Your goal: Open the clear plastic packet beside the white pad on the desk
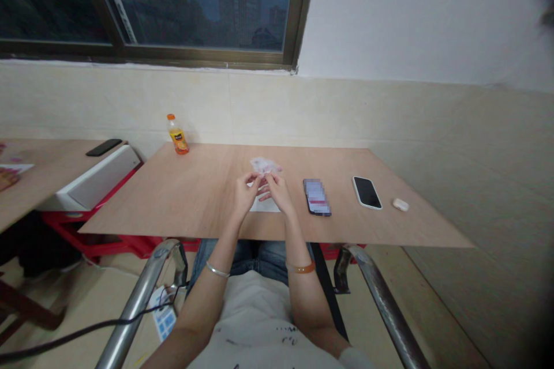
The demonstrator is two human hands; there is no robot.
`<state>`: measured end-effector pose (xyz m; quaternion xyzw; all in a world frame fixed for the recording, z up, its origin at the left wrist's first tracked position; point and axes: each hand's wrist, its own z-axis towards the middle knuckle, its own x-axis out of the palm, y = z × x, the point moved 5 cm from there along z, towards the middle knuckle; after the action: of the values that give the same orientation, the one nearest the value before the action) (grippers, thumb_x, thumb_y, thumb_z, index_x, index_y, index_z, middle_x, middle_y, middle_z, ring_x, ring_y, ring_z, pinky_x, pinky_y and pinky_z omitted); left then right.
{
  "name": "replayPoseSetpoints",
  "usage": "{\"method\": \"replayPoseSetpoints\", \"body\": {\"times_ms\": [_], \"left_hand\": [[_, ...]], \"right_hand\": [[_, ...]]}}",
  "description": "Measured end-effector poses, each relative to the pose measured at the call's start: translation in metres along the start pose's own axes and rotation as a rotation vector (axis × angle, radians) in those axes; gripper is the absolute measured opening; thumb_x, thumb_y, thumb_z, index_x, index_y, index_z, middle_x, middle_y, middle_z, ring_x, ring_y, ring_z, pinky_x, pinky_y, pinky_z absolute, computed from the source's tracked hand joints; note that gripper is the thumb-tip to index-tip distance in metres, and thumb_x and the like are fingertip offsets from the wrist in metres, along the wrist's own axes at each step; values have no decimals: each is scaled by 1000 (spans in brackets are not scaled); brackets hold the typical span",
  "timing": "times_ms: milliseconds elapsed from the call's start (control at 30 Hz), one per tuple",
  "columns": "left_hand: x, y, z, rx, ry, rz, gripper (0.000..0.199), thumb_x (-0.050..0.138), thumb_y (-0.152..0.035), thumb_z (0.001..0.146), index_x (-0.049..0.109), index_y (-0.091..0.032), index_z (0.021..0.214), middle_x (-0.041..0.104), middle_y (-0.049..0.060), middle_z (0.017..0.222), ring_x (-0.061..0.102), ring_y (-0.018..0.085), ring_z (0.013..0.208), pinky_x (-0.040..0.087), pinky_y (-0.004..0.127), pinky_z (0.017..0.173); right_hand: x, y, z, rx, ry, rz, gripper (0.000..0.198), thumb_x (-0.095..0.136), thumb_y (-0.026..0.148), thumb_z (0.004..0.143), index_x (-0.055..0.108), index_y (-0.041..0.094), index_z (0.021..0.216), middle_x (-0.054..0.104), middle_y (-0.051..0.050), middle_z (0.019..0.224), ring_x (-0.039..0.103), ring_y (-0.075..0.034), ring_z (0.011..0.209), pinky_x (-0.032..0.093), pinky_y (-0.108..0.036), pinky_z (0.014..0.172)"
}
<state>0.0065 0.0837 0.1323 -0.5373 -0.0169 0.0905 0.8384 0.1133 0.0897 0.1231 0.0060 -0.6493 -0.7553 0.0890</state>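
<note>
My left hand (246,191) and my right hand (278,191) meet over the middle of the wooden table (208,184). The fingers of both are bent into a pinch, with the tips close together on something small and pinkish that I cannot make out. Just beyond the fingertips lies a crumpled, clear plastic bag (265,165) with pale pink bits in it. Under my hands is a white sheet of paper (266,206), partly covered by them.
To the right lie a lit phone (317,197), a white-edged phone (367,192) and a small white case (400,204). An orange drink bottle (178,135) stands at the back left. Metal chair arms flank me. Another table (47,155) with a dark phone (104,147) is at left.
</note>
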Motion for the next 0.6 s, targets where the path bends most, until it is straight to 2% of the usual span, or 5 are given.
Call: {"method": "replayPoseSetpoints", "body": {"times_ms": [133, 333, 467, 600], "left_hand": [[7, -3, 4, -19, 7, -29, 17, 54, -27, 77, 63, -13, 76, 67, 6, 72, 62, 16, 65, 46, 25, 61], [28, -6, 33, 74, 4, 133, 13, 51, -23, 79, 60, -14, 78, 64, 6, 72, 60, 15, 63, 44, 24, 61], [29, -3, 57, 45, -117, 136, 14, 52, -26, 79, 59, -14, 81, 63, 6, 71, 60, 16, 67, 44, 26, 65], [34, 1, 55, 99, -40, 68, 14, 53, -16, 75, 60, -15, 87, 63, 4, 73, 58, 14, 68, 44, 24, 67]], "right_hand": [[-2, 2, 2, -51, -63, -39, 27, 47, 44, 79, 52, 18, 74, 58, 0, 63, 59, -12, 51, 50, -21, 41], [-11, 10, 6, -193, -313, -78, 26, 47, 42, 78, 54, 18, 72, 60, -3, 69, 56, -13, 57, 50, -22, 44], [-8, 14, 7, -202, -312, -89, 27, 47, 42, 78, 53, 17, 67, 55, 0, 61, 52, -11, 52, 48, -22, 44], [-16, 16, 8, -176, -371, -141, 28, 45, 40, 77, 54, 16, 66, 55, -1, 59, 51, -11, 51, 45, -21, 44]]}}
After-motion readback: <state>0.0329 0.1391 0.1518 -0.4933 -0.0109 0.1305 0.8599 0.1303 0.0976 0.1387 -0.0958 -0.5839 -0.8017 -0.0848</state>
